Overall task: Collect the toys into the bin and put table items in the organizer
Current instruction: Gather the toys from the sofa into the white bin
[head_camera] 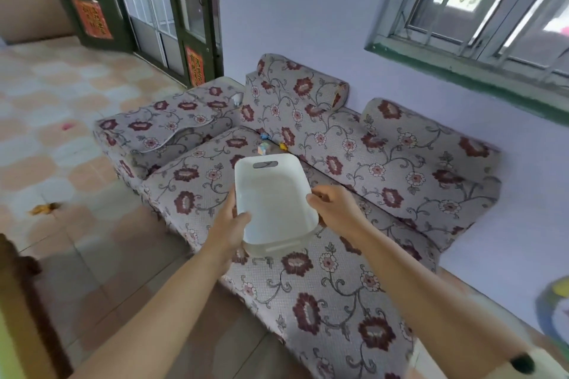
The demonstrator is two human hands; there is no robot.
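Note:
A white plastic bin (274,194) with a slot handle is held over the seat of a floral sofa (323,286). My left hand (229,224) grips its left rim and my right hand (331,206) grips its right rim. The bin looks empty inside. Beyond it, near the sofa's back cushion, lie small toys: a multicoloured cube (263,149), a blue piece (264,135) and a yellow piece (283,146).
The sofa stands against a pale wall under a barred window (492,9). Tiled floor (61,132) stretches to the left, with a small pink object (66,126) and a yellowish object (44,208) on it. A green-framed door (172,9) is behind.

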